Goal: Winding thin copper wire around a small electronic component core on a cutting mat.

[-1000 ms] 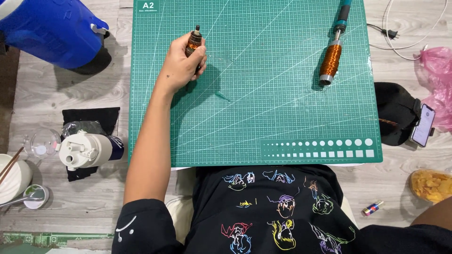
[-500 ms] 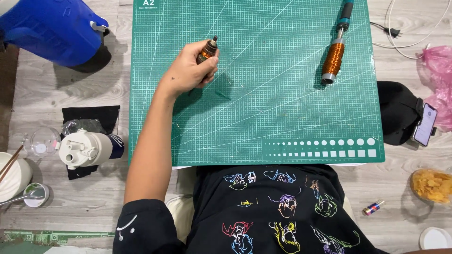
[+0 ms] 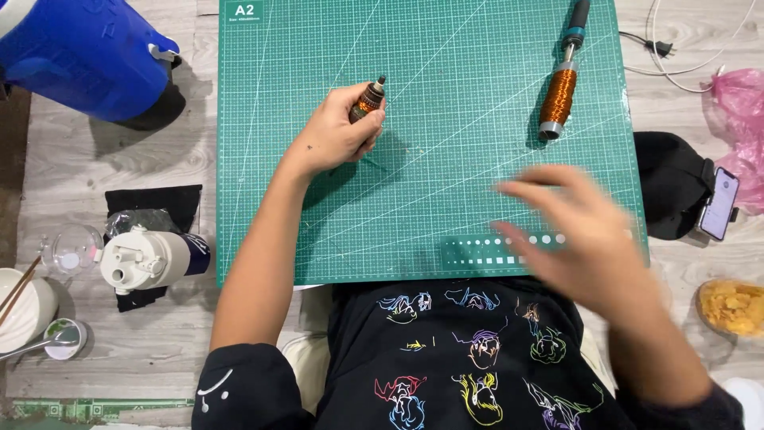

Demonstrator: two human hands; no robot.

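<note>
- A glossy blue plastic jug point(image 3: 79, 56) stands at the far left on the pale wood-grain floor point(image 3: 119, 366).
- Below it, a white plastic lidded flask point(image 3: 151, 256) lies on its side on a black cloth point(image 3: 151, 209), beside a small clear glass cup point(image 3: 70, 248), a white bowl point(image 3: 22, 306) and a metal spoon point(image 3: 40, 342).
- A green rubbery cutting mat printed with a fine white grid point(image 3: 446, 103) fills the middle.
- The left hand point(image 3: 338, 135) rests on the mat, its fingers curled tight around a small brown cylinder wound with copper-coloured wire point(image 3: 368, 99), whose dark tip pokes up and to the right.
- A longer copper-wire coil on a tool with a teal and black handle point(image 3: 561, 84) lies untouched near the mat's top right corner.
- The right hand point(image 3: 581, 231) hovers blurred over the mat's lower right, fingers spread wide and holding nothing.
- At the far right sit a black pouch point(image 3: 672, 179), a phone point(image 3: 720, 203), a crinkled pink plastic bag point(image 3: 740, 103) and a white cable point(image 3: 692, 56).
</note>
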